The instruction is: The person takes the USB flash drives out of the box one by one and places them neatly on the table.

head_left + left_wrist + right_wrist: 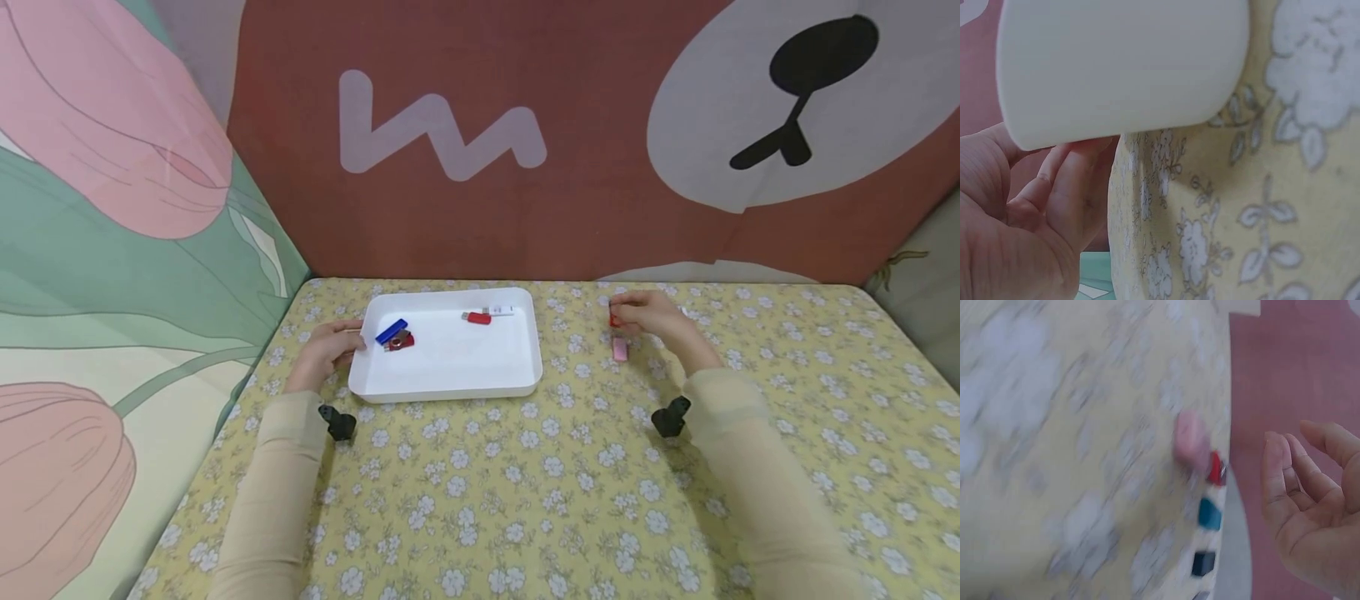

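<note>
My left hand [330, 352] grips the left edge of a white tray [450, 392], thumb at the rim and fingers against the outer wall. In the tray lie a blue USB stick [392, 331], a red swivel USB stick [401, 341], another red USB stick [478, 318] and a white USB stick [502, 311]. On the right, my right hand [1316, 512] is over the cloth with loosely bent fingers and nothing between them. Near it are a pink USB stick [619, 349] and a red one [1215, 469], partly hidden in the head view.
Beyond the red piece, the right wrist view shows a teal piece [1209, 514] and a dark piece [1204, 563] in a row; my right hand covers them in the head view. A yellow floral cloth [480, 500] covers the table. A printed fabric wall [465, 225] rises at the back.
</note>
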A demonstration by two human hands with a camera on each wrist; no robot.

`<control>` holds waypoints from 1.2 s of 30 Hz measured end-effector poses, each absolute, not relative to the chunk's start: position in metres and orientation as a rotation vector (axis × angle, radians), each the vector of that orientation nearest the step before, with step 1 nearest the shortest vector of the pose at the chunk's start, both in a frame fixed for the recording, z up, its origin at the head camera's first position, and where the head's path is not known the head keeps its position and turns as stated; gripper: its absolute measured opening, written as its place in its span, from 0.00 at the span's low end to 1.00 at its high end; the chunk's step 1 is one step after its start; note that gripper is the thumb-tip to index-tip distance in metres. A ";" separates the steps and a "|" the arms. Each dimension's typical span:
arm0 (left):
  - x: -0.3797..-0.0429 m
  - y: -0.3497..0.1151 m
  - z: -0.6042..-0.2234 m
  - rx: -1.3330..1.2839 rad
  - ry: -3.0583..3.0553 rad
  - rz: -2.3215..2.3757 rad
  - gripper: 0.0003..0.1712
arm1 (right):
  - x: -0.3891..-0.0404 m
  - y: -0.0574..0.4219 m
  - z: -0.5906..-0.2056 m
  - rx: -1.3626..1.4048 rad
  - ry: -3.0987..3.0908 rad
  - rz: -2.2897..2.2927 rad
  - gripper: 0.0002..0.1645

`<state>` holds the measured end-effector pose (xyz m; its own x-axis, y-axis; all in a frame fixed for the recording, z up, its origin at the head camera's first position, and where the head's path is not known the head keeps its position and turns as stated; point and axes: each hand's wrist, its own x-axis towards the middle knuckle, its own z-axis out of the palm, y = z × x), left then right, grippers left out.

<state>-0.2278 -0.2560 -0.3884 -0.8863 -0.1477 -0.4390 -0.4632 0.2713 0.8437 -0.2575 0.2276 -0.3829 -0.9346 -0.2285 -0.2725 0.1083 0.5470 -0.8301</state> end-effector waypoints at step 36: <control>-0.222 -0.255 -0.389 -0.509 2.288 1.668 0.34 | -0.277 0.080 -0.390 -0.336 2.573 -1.237 0.20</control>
